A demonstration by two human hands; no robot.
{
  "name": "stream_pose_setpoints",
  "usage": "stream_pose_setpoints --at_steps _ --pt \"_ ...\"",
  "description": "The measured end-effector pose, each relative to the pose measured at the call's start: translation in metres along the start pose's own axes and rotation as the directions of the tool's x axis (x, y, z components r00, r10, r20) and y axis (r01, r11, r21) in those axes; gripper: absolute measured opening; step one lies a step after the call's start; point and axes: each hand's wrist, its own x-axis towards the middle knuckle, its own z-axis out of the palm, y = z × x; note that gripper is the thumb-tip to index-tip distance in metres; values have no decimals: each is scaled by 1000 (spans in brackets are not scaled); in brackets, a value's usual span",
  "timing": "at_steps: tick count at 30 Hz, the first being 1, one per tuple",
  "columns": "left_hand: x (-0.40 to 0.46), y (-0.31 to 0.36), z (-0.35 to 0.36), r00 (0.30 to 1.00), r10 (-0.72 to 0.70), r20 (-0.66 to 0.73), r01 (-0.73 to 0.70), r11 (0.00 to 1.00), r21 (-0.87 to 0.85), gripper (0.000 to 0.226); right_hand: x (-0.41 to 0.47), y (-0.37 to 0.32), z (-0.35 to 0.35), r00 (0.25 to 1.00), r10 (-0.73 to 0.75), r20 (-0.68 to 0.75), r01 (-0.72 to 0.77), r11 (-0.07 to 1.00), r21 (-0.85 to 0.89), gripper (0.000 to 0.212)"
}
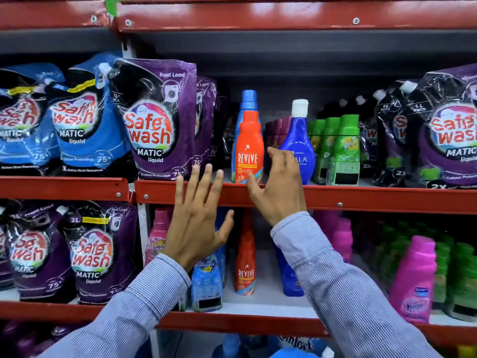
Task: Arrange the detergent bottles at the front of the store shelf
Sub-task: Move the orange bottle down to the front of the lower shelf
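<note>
Both hands empty, fingers spread, at the shelf's front edge.
Left hand (197, 223) hovers below the lip; right hand (277, 187) reaches beside the Revive bottle (247, 148), upright at the shelf (361, 197) front, probably to square it.

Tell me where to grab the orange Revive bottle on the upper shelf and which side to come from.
Grip the Revive bottle around its narrow waist just under the blue cap, coming from the front right, where the right hand is already open. It stands upright at the shelf edge, and the purple pouch crowds its left.
</note>
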Motion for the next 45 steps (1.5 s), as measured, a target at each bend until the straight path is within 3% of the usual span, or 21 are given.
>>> stream_pose_setpoints --at_steps 6,14,22,31,38,45 --pt "-1 -8 11 1000 -3 -7 3 995 -95 71 15 -20 27 985 167 -39 -171 969 -176 73" --pt "-3 -10 21 996 8 -86 -19 992 -126 72 19 -26 38 971 209 -116 -234 930 -283 77" --pt "-6 -11 27 996 16 -89 -27 992 -126 78 16 -21 39 975 158 -155 -181 973 -145 68" --pt "-6 -10 28 995 -1 -99 -15 988 -156 80 -3 -27 -1 949 87 -302 -63 994 88 72" --pt "-6 -6 28 992 -23 -126 1 985 -171 80 -69 -7 -20 960 124 -252 -91 986 138 71" --pt "-6 -4 31 990 -31 -140 10 988 -151 78 -143 28 -3 972 205 -115 -189 972 137 69"
